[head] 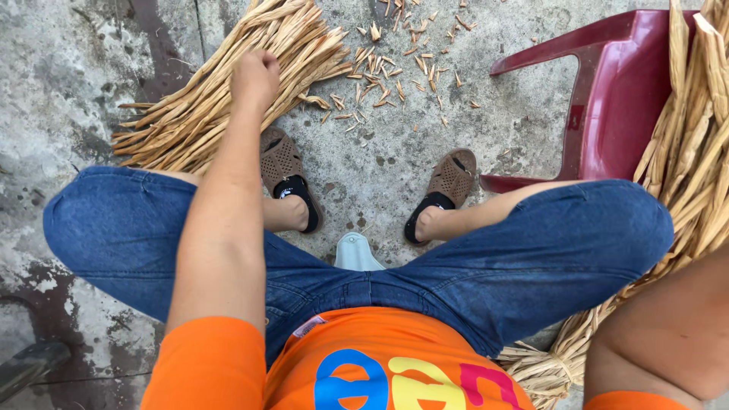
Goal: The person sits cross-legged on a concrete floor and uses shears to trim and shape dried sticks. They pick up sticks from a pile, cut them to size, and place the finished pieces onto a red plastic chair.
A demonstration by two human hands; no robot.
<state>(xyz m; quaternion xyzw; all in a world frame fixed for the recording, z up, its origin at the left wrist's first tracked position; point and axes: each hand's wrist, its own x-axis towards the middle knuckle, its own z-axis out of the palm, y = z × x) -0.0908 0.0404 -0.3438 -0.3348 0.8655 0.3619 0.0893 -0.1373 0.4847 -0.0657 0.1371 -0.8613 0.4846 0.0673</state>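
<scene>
One hand on the straw, the other out of view.
Your left hand [255,76] is curled shut on the pile of dry straw strips [220,91] lying on the concrete floor [61,68] ahead of your left sandal [285,175]. Your right hand is hidden past the frame's edge, so its grip cannot be told. Short cut straw bits [395,68] lie scattered beyond; a dark red plastic chair [615,99] holds more straw [699,152] at your right.
</scene>
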